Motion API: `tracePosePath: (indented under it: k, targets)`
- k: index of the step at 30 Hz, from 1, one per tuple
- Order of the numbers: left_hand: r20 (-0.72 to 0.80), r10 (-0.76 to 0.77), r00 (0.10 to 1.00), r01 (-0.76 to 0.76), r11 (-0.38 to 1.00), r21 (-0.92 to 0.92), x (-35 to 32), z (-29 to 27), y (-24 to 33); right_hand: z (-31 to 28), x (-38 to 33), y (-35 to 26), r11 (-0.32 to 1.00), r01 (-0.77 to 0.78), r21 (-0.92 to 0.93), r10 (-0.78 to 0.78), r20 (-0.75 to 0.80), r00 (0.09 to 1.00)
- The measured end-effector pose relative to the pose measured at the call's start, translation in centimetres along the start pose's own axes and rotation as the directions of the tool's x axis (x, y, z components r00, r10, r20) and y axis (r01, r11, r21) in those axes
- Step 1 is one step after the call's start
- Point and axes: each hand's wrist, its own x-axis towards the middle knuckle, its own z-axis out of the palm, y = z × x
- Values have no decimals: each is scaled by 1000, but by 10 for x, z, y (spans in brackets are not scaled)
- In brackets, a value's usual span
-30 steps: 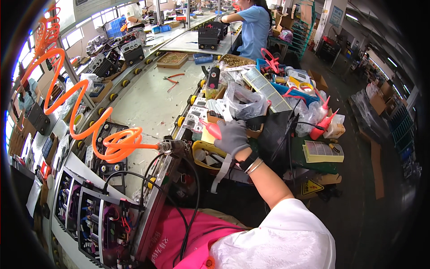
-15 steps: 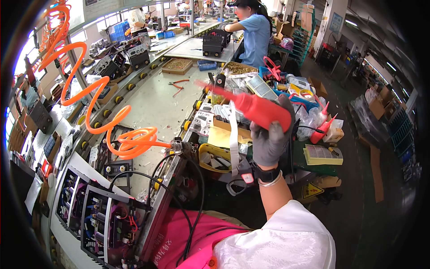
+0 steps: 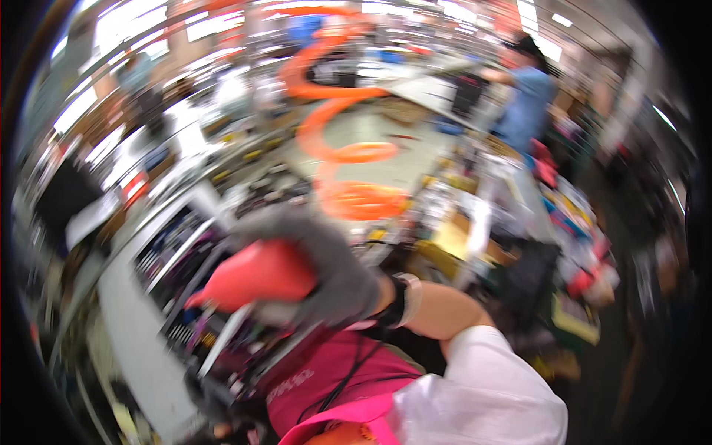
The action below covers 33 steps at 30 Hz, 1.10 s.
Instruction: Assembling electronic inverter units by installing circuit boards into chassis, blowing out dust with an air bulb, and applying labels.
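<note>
My right hand point(image 3: 330, 271), in a grey glove, is wrapped round a red squeeze bottle point(image 3: 259, 276). The bottle is tilted, its nozzle aimed down and to the left over the open black-framed units point(image 3: 178, 245) filled with purple circuit boards and wires. Motion blur hides whether the nozzle touches anything. At the lower edge, beside the nearer unit, a dark blurred shape with a bit of skin tone looks like my left hand point(image 3: 215, 404); its fingers cannot be made out.
A coiled orange air hose point(image 3: 363, 200) hangs over the conveyor table point(image 3: 356, 130). To the right, a cluttered side bench holds bags, a yellow bin point(image 3: 434, 259) and a yellow pad point(image 3: 575, 319). A person in blue point(image 3: 525, 104) works at the far right.
My right hand has swung the red bottle from the right-hand bench leftward and down over the circuit-board units. The view has turned left. A dark, hand-like shape now shows at the lower edge.
</note>
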Motion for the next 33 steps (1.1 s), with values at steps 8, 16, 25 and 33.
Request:
tracePosePath:
  k: [8,16,25,33]
  targets:
    - [445,448,775,-629,489,604,-102,32,97,88,112,100,998,-64,-28,65,28,997]
    - [347,-107,932,-190,671,717,-121,61,58,179,131,171,991,-116,-72,131,258,957]
    - [319,-238,917,-120,601,791,-94,71,34,205,130,197,998,-50,-45,63,349,935]
    - [390,-158,907,-200,656,728,-124,46,3,214,129,192,999,-5,-47,22,377,926]
